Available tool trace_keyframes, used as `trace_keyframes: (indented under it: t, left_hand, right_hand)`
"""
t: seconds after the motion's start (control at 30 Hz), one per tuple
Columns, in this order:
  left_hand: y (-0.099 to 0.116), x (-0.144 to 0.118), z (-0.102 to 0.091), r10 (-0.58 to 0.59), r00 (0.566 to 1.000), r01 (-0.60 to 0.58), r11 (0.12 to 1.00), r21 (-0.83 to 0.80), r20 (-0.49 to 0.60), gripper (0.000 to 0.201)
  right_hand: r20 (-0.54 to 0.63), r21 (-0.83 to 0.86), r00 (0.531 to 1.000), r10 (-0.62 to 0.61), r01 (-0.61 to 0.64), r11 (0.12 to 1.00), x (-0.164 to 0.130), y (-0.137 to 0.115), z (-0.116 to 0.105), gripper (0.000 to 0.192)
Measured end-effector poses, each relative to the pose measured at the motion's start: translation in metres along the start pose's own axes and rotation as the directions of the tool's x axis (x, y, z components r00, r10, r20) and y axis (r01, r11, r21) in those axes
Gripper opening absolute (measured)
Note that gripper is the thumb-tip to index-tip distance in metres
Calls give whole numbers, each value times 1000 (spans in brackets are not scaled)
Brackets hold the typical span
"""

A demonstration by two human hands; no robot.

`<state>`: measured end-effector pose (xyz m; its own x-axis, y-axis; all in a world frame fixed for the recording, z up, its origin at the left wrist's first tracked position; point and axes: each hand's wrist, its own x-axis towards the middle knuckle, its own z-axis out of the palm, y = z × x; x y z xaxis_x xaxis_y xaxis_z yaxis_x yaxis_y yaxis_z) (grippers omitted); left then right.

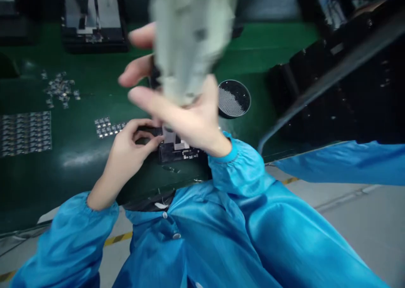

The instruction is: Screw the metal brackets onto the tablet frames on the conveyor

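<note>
Green matting covers the bench where both hands work. The right hand wraps around a pale grey driver, which stands upright and is blurred; the thumb and fingers curl against its body, so the grasp is closed on the tool. Its tip is hidden behind the hand, just above a small black board lying at the near edge of the bench.

The left hand rests on the mat beside that board, its fingers bent and pinching the board's left end between thumb and forefinger.

A round black dish with a pale dotted patch sits just right of the right hand. Left of the hands lies a small strip of chips, farther left a larger sheet of chips, and behind it a loose heap of tiny parts. A dark tray stands at the far side of the bench, and black racks fill the right. Both arms wear blue sleeves.
</note>
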<state>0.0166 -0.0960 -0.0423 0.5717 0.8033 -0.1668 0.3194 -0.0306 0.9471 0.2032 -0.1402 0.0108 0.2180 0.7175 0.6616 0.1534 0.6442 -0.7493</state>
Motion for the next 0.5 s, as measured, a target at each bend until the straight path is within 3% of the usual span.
trace_keyframes:
  t: [0.07, 0.13, 0.2, 0.27, 0.33, 0.5]
  left_hand:
    - [-2, -5, 2, -24, 1000, 24, 999, -22, -3, 48]
    - [-1, -7, 3, -18, 1000, 18, 1000, -7, 9, 44]
    - [6, -3, 1, -18, 998, 16, 999, 28, 67, 38]
    - [18, 8, -5, -58, 984, 40, 993, 109, 167, 37]
    - [31, 24, -13, -131, 957, 71, 971, 227, 259, 39]
    - [47, 49, -26, -259, 898, 112, 916, 386, 355, 42]
  right_hand:
    - [-139, -59, 989, -51, 43, 997, 0, -4, -41, 35]
    - [-238, -134, 971, -29, -3, 991, -3, 4, -90, 36]
    - [-340, -194, 937, -77, 10, 981, -7, 23, -137, 44]
    - [-460, -236, 869, -182, 78, 969, -10, 45, -168, 56]
    - [-498, -242, 831, -248, 141, 960, -11, 62, -182, 63]
    - [-482, -232, 836, -262, 166, 958, -11, 73, -175, 70]
